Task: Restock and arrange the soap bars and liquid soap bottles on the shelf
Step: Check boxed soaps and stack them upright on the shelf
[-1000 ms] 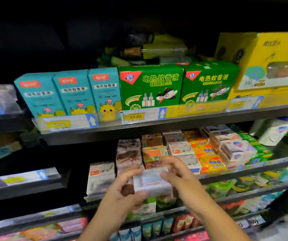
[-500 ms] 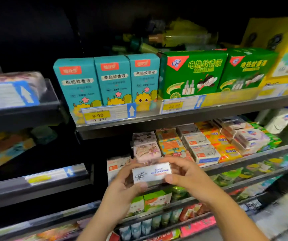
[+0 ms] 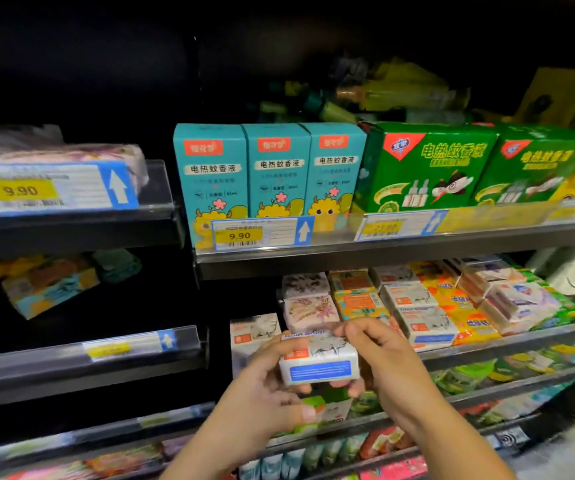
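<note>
Soap box [image 3: 319,362]: both ends covered by left hand [image 3: 265,393] and right hand [image 3: 386,362]; underside not visible.
Price tag [image 3: 388,227], up-right of soap box: digits blurred, unreadable.
Yellow carton [image 3: 566,98], far up-right of it: cut off by the frame edge.
Packages [image 3: 383,95] high above it: dark, indistinct.

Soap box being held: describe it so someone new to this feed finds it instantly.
Find the three teal boxes up top; the soap shelf lies just below. In front of it, the left hand and right hand grip one white soap box. Unlike the shelved bars, it is off the shelf, blue panel facing the camera.
</note>
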### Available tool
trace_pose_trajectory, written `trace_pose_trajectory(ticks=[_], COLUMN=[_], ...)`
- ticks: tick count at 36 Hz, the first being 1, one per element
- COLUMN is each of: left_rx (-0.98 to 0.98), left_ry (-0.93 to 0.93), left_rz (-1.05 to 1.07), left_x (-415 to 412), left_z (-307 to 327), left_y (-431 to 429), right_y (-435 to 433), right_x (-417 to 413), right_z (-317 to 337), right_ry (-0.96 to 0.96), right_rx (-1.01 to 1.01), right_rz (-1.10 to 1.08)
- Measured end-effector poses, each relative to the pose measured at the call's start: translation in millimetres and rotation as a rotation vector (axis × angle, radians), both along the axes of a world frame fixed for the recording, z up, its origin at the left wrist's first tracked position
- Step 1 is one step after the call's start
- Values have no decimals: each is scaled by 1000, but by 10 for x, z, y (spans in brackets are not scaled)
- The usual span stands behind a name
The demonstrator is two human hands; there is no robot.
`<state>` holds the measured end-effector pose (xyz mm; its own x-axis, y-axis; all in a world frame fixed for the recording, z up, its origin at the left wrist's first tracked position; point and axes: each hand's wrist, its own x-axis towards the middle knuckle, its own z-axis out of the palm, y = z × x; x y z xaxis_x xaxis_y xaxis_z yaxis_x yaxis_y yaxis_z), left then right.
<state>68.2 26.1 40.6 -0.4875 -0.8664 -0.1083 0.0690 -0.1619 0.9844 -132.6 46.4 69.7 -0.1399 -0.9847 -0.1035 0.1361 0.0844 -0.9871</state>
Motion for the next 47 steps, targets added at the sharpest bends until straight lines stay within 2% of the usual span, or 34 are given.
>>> trace_pose_trajectory(ticks=[2,7,8,12,17,21,25,29,33,37,39,42,45,47], left_rx=[-22,-61,-69,-53,-43,-59,-42,-4,-144,-135,-180,-185,-170,-132], left_ry=[-43,-89,-89,-81,-73,-2,68,22,-174,-212,-293,-326,-308,-265], left_rz=[9,101,111,156,234,220,69,-117,-95,-1,49,124,172,202], left_x=[-17,-29,-42,-190,-566,-865,-1079,-1250,-1504,-1709,-1793,-1890,-2010,-2094], left_z=[19,81,78,99,198,307,319,257,176,192,201,144,77,72], left_y=[-14,-66,-79,-123,-114,-118,-166,-206,-195,-188,-207,-234,-177,-114], right_y=[7,105,118,106,71,73,87,133,148,211,223,185,121,106], right_x=[-79,-320,-338,-432,-662,-877,-1120,-1438,-1691,-1909,-2036,-2163,-2260,-2313], right_z=[7,-31,-33,32,84,108,165,193,130,33,-45,-93,-146,-180], right_ry=[-103,-322,-308,-2,181,158,147,53,-100,-376,-458,-308,-60,-9], right_rx=[38,70,69,69,74,46,-11,4,38,49,58,41,1,5], right_rz=[55,350,375,305,196,95,-8,-59,-101,87,198,222,179,147])
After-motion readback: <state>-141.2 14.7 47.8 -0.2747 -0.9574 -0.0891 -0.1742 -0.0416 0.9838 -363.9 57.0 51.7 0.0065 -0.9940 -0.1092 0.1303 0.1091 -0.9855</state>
